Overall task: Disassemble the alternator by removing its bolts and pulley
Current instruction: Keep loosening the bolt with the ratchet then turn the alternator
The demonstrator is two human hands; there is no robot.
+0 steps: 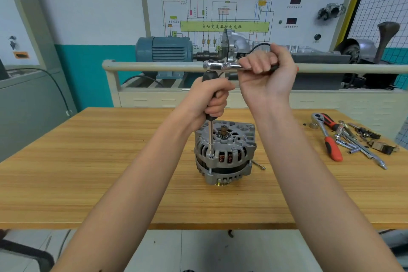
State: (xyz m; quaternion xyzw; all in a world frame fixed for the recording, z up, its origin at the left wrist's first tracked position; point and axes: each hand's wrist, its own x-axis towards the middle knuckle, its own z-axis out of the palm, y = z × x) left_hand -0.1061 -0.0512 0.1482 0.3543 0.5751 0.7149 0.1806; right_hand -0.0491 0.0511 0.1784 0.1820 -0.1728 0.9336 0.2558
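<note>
Wooden bench point(88, 161) with a light grain fills the middle of the view, and behind it stands a white training board point(220, 6) with a wiring diagram and a blue electric motor point(163, 49) on its frame. On the bench, near the centre, the alternator point(225, 152) stands upright on its end, with the short shaft point(224, 130) pointing up from the top of its grey housing; copper windings show through the slots.

Both forearms reach in from below. The left hand point(212, 97) is wrapped around the black handle of a driver extension point(211, 137), the fingers clamped on it; its thin steel shank goes straight down to a bolt point(211, 156) at the left edge of the alternator's housing. The right hand point(268, 66) is higher, its fingers closed tightly around the handle of a chrome ratchet wrench point(220, 66), which lies horizontal and sits with its head on the top of the driver extension.

At the right side of the bench, well apart from the alternator, lies a group of loose tools point(348, 139): a second ratchet with a red and black grip, extension bars and small sockets. Just beside the alternator, on its right, a thin removed bolt point(258, 164) lies flat on the wood.
</note>
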